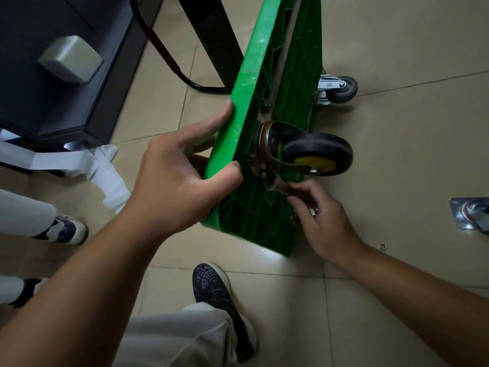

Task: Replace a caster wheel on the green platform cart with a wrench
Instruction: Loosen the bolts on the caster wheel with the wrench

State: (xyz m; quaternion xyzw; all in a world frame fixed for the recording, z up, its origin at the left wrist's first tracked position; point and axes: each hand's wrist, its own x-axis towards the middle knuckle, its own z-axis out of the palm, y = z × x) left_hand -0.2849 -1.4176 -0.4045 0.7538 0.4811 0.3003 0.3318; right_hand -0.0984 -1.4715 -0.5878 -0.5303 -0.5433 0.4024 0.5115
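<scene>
Caster wheel, black with a yellow hub, sticks out sideways from the ribbed underside of the green platform cart, just above my right hand and to the right of my left hand. The cart stands tipped on one long edge on the tiled floor, its underside turned toward my right hand.

My left hand grips the upper rim of the cart. The thumb hooks over the edge onto the ribbed side, the forefinger lies stretched along the rim, and the other fingers curl behind on the deck side.

My right hand has its fingers curled round the wrench. Its head lies at the lower corner of the wheel's mounting plate, just beyond my fingertips, and most of its handle is hidden under them.

Beyond both hands, a second caster with a grey wheel is fixed to the same underside, low by the floor. To the right of my right hand a loose caster plate lies on the floor, and a small metal ring lies near my right wrist.

My shoe is planted between my forearms. Left of my left forearm are another person's shoe and white paper strips. Beyond that hand stands a dark cabinet with a grey box on it.
</scene>
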